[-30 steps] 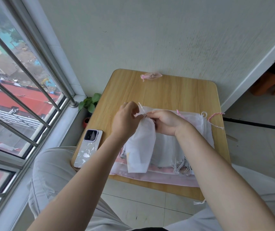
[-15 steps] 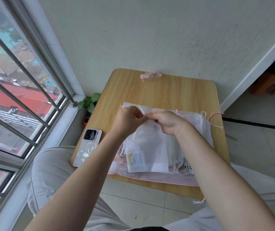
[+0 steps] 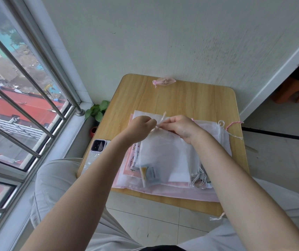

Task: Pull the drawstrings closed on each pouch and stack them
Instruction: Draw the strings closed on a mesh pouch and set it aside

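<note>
Legs: light grey trousers (image 3: 58, 180) are seen at the near edge, one knee to each side of the surface.
Surface: a small wood-grain surface (image 3: 181, 98) with rounded corners is set against a pale wall.
Pile: flat white and pink pouches (image 3: 177, 189) are stacked on the near half of the surface, with loose white cords at the near right edge of the pile.
Phone: a phone (image 3: 98, 147) is laid camera side up at the near left edge of the surface, partly hidden by the left forearm.
Held pouch: a sheer white pouch (image 3: 156, 156) is held by its gathered neck over the pile; a yellow and grey printed packet is seen through its lower end.
Left hand: the left hand (image 3: 139, 127) is closed, pinching the pale drawstring (image 3: 160, 122) at the neck of the pouch.
Right hand: the right hand (image 3: 181, 128) is closed, its fingertips pinched on the same drawstring, just beside the left hand.
Pink cord: a pink drawstring (image 3: 234, 124) is laid near the right edge of the surface.
Far pouch: a small pink pouch (image 3: 164, 81), already cinched, is laid alone at the far edge by the wall.
Plant: a green plant (image 3: 97, 110) is seen below the window sill, left of the surface.
</note>
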The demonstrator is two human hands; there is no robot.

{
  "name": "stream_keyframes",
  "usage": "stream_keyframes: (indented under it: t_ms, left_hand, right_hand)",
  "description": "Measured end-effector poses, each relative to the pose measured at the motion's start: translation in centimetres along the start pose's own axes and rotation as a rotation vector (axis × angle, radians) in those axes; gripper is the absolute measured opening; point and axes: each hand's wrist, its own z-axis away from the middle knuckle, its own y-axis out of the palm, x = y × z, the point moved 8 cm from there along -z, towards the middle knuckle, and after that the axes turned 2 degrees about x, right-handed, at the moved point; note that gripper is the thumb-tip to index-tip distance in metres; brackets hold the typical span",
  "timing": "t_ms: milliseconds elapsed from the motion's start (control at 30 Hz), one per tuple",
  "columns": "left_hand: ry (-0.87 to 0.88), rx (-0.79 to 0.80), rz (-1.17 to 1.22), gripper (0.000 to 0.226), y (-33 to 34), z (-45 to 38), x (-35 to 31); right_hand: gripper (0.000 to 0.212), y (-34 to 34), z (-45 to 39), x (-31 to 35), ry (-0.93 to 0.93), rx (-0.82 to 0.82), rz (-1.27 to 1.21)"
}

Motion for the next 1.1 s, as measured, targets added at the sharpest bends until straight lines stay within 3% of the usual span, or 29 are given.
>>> stream_keyframes:
  t_ms: [233,433,533,600,633,733,800,833,933,1000,1100]
  left_hand:
    - [0.049,0.187,-0.339,0.034,-0.6,-0.1,0.9]
    - [0.119,0.084,-0.358,0.028,-2.1,-1.2,0.4]
    - [0.114,0.193,-0.402,0.055,-0.6,-1.4,0.4]
    - [0.109,0.171,-0.466,0.044,0.0,-2.4,0.6]
    - [0.098,0.132,-0.443,0.034,-0.1,-2.8,0.6]
    - [0.017,0.038,-0.286,0.035,-1.2,-4.2,1.3]
    - [-0.022,-0.019,-0.182,0.034,-2.1,-5.0,1.5]
    - [-0.038,-0.054,-0.133,0.032,-2.6,-5.4,1.6]
    - [-0.083,-0.159,0.064,0.028,-3.7,-6.6,0.8]
    - [-0.096,-0.247,0.263,0.026,-4.6,-7.6,0.0]
    - [-0.155,-0.299,0.594,0.023,-4.8,-9.3,-0.2]
  right_hand:
    - [0.012,-3.1,0.0,1.1,-0.111,-0.324,0.307]
    - [0.016,-2.8,-0.3,1.9,-0.134,-0.241,0.368]
    - [0.016,-2.2,-0.2,2.7,-0.153,-0.173,0.346]
    - [0.018,-1.9,-0.3,3.5,-0.177,-0.171,0.355]
    - [0.024,-2.1,-0.3,3.7,-0.170,-0.174,0.379]
    - [0.061,-3.3,-0.8,3.5,0.006,-0.095,0.565]
    - [0.050,-4.4,-1.2,3.0,0.153,-0.027,0.733]
    - [0.039,-5.2,-1.6,3.5,0.176,-0.067,0.806]
    - [0.013,-8.0,-3.2,7.1,0.065,-0.359,0.825]
    - [0.023,-8.9,-3.1,10.1,-0.119,-0.517,0.672]
    - [0.050,-8.3,-2.9,13.1,-0.334,-0.502,0.564]
